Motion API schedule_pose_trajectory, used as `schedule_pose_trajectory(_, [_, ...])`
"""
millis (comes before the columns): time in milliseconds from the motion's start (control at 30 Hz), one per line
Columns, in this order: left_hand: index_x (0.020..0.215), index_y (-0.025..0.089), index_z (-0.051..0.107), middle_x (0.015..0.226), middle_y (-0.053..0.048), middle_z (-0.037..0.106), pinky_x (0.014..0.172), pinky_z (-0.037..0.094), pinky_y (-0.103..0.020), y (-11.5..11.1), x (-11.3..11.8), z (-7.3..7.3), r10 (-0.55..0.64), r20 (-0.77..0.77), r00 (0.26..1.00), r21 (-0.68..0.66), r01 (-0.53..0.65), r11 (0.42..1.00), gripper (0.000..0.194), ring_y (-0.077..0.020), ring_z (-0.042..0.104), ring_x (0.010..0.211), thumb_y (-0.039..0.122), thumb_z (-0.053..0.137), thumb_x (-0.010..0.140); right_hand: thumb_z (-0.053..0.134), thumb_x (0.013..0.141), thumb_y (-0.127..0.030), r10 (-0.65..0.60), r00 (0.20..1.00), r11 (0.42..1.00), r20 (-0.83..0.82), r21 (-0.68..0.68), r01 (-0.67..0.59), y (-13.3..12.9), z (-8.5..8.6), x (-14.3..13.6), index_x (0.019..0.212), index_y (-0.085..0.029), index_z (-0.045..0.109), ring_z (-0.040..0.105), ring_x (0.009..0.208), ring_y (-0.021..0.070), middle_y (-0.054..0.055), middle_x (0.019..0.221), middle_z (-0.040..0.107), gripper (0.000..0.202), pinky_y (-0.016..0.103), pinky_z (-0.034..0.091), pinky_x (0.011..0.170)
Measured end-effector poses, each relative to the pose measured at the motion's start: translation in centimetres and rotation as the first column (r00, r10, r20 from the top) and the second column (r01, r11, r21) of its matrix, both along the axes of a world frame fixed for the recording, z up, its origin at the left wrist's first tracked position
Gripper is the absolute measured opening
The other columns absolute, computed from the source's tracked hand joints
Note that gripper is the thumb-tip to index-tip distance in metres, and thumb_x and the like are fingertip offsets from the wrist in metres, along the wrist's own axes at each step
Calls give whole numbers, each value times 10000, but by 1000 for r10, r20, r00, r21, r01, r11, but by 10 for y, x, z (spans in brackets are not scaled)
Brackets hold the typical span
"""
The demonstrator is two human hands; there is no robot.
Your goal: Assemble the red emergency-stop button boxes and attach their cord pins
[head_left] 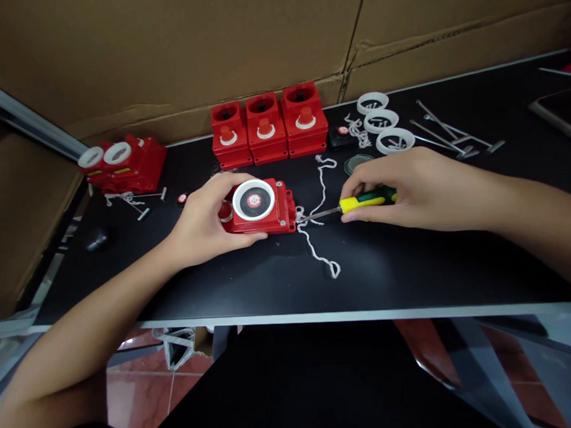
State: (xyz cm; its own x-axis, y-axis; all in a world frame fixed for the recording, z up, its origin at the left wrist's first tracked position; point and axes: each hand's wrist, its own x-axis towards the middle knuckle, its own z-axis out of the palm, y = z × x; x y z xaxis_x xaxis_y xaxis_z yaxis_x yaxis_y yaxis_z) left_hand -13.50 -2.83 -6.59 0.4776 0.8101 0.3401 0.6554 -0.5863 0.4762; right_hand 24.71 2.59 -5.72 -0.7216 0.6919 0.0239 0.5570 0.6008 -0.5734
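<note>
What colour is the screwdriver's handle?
Yellow and dark green; the head view shows the handle best, in the right hand.

Smooth, glossy plastic on the near red box; smooth white plastic for its ring. Shiny metal along the screwdriver shaft, smooth plastic on its handle. Rough, twisted fibre in the string. Smooth, matt tabletop. Dull, creased cardboard.
</note>
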Motion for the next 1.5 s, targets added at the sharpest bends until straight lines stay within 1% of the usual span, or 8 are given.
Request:
schedule_pose_trajectory(300, [1459, 254, 714, 1396, -128, 820, 1084, 689, -495, -3, 2, 2, 1, 11, 1000, 31, -1, 1000, 699, -325, 811, 1176, 564, 992, 898, 578, 1108, -747, 119, 993, 987, -15, 109, -116, -1, 0, 3, 1072, -246, 823, 721, 825, 115, 7, 1013, 822, 559, 291, 499, 781])
schedule_pose_trajectory(467, [1448, 235, 712, 1393, -124, 818, 1072, 695, -477, -3, 4, 5, 26, 25, 999, 57, -27, 998, 694, -326, 815, 1187, 550, 989, 894, 697, 1064, -613, 80, 997, 951, -7, 299, -74, 1, -6, 7, 1157, -229, 727, 698, 829, 126, 28, 1048, 796, 396, 286, 484, 747])
schedule_pose_trajectory(633, [1448, 225, 711, 1370, -116, 827, 1051, 704, -481, -3, 6, 5, 60, 40, 997, 100, -64, 993, 728, -332, 823, 1187, 560, 1007, 873, 666, 1051, -455, 51, 998, 915, 45, 399, -65, -1, -4, 11, 1113, -217, 650, 672, 834, 123, 49, 1081, 773, 247, 276, 466, 714])
schedule_pose_trajectory(800, [1448, 282, 691, 1400, -88, 818, 1072, 711, -535, -7, 6, 5, 80, 52, 995, 94, -85, 992, 713, -328, 812, 1216, 600, 994, 886, 619, 1098, -485, 50, 996, 878, 78, 472, -81, -6, -3, 11, 1131, -221, 665, 688, 826, 125, 43, 1113, 793, 270, 281, 445, 680])
schedule_pose_trajectory(933, [1445, 334, 675, 1403, -58, 809, 1067, 713, -587, -8, 5, 6, 117, 26, 993, 72, -118, 990, 714, -328, 800, 1230, 703, 948, 899, 599, 1123, -594, 45, 996, 861, 76, 503, -78, -6, -3, 12, 1136, -233, 719, 648, 732, 107, 25, 1094, 820, 381, 292, 379, 646])
schedule_pose_trajectory(1100, [1445, 352, 673, 1392, -61, 807, 1048, 711, -579, -6, 6, 5, 104, 44, 994, 75, -107, 991, 707, -338, 805, 1231, 680, 971, 894, 513, 1135, -717, 5, 996, 855, 89, 516, -50, -6, -1, 12, 1189, -262, 789, 660, 729, 121, 27, 1077, 834, 535, 308, 375, 643])
schedule_pose_trajectory(1367, [1446, 342, 689, 1409, -90, 800, 1068, 709, -590, -5, 5, 5, 130, 74, 989, 37, -133, 990, 731, -369, 796, 1260, 652, 998, 861, 337, 1163, -720, -31, 979, 884, 201, 462, -67, -9, 3, 4, 1245, -276, 817, 723, 819, 187, 68, 1064, 844, 659, 345, 381, 690])
schedule_pose_trajectory(1500, [1449, 331, 689, 1416, -92, 800, 1076, 711, -558, -2, 3, 4, 115, 82, 990, 29, -118, 993, 737, -356, 799, 1254, 664, 991, 865, 427, 1134, -765, -32, 987, 902, 156, 429, -39, -9, -1, 3, 1301, -275, 795, 724, 827, 192, 73, 1156, 842, 635, 342, 441, 727])
